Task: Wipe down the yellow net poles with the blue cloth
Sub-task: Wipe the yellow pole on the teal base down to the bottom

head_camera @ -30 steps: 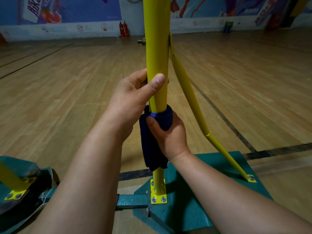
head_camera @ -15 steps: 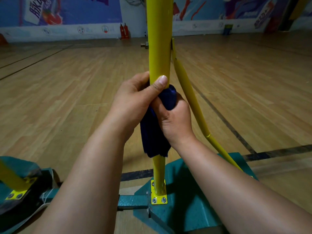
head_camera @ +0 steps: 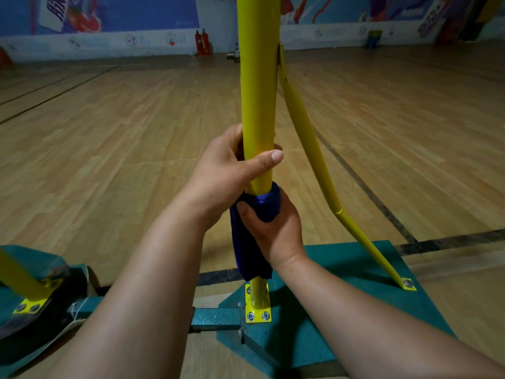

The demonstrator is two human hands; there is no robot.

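Indoor sports hall with wooden floor [head_camera: 136, 138] and painted far wall [head_camera: 123, 20]

Pale wood planking is stretching away beyond the hands, with dark court lines [head_camera: 363, 187] running across it to the right of them and further lines angling off on the far left. A blue mural with white and red graphics is covering the far wall above a pale lower band, and two red fire extinguishers [head_camera: 202, 42] are standing at its foot, beyond the hands. Dim light is falling, brightest mid-floor.

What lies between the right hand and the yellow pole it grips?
The blue cloth, wrapped round the yellow pole under the right hand, as the head view shows.
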